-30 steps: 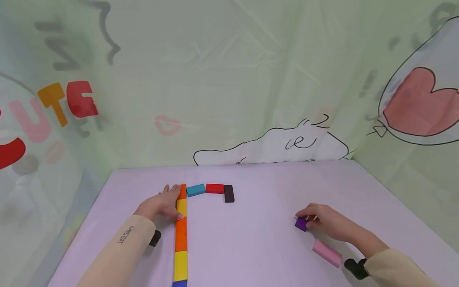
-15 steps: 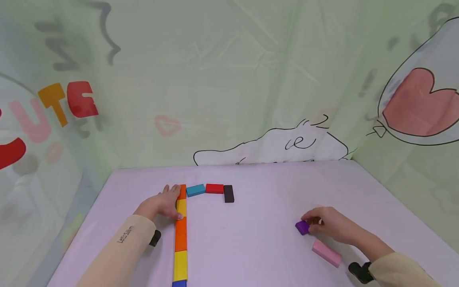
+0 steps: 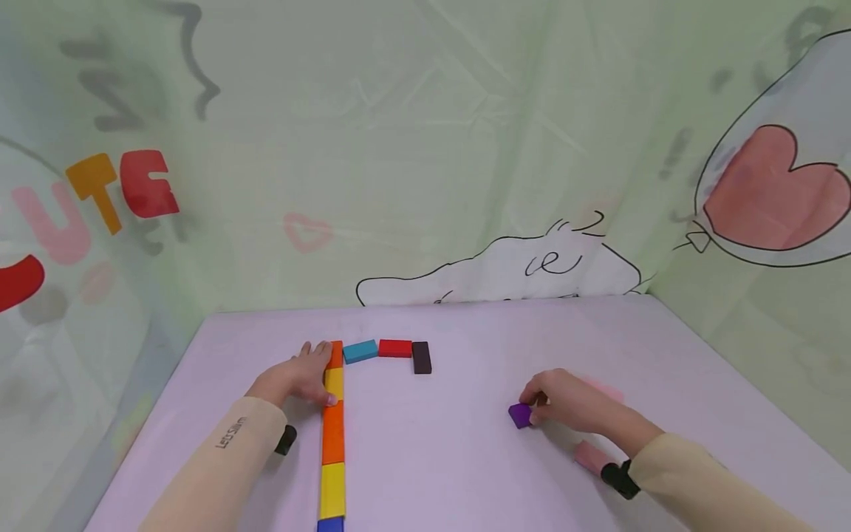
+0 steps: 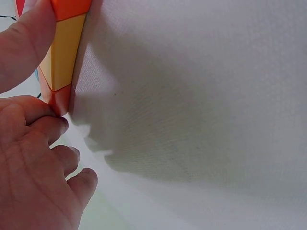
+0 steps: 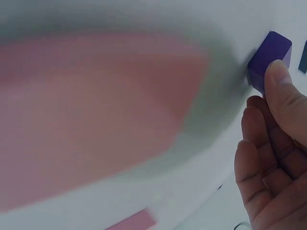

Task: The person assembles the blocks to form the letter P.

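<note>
My right hand [image 3: 565,399] pinches a purple block [image 3: 520,415] between thumb and fingers, low over the table right of centre. In the right wrist view the thumb lies on one face of the purple block [image 5: 269,57]. At the left, my left hand [image 3: 307,373] rests against a straight column of end-to-end blocks. Its fingertips are at the far orange block [image 3: 337,355] and its thumb is by the joint of the yellow block [image 3: 335,383] and the longer orange block [image 3: 333,432]. The left wrist view shows thumb and fingers spread apart along that column.
Nearer blocks in the column are yellow [image 3: 332,490] and blue [image 3: 330,525]. From its far end a row runs right: teal block [image 3: 360,352], red block [image 3: 395,348], dark brown block [image 3: 422,357]. Two pink blocks, one nearer [image 3: 589,456] and one farther [image 3: 608,389], lie partly behind the right arm.
The right hand has moved left with the purple block, away from the pink blocks, and its forearm now covers part of the nearer pink one. The left hand stays in place.
</note>
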Motion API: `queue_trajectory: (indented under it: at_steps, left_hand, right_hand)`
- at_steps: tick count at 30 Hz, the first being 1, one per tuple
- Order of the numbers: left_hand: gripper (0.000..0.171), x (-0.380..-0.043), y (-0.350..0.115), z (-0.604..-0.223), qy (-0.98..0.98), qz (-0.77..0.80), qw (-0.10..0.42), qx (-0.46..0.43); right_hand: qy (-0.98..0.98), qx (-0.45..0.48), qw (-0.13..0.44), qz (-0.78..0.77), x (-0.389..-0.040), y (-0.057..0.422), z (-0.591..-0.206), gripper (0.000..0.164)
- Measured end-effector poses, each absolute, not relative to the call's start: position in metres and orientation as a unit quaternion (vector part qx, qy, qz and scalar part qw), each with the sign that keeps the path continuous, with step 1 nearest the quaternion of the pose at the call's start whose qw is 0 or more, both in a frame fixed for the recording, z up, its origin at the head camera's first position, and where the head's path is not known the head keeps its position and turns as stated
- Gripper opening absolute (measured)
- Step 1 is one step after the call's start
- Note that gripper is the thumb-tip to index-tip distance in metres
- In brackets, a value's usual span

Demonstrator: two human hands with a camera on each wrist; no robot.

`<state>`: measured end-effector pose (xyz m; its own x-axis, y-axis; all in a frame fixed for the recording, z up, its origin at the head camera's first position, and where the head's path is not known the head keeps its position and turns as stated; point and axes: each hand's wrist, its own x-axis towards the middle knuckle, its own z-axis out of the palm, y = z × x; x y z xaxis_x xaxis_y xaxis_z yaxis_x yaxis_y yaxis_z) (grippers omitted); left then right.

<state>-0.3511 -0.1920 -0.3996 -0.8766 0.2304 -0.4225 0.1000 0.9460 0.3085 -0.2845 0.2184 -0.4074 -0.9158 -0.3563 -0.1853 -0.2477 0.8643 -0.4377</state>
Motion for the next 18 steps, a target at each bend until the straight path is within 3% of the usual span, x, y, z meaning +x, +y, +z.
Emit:
queue_trajectory:
  at_steps: [18]
  left_hand:
    - [0.100,-0.352,-0.194,-0.399,0.957,0.145,0.235,0.088]
  right_hand:
    - [0.946,-0.192,0.106,-0.238,-0.309,0.131,-0.414,0.019]
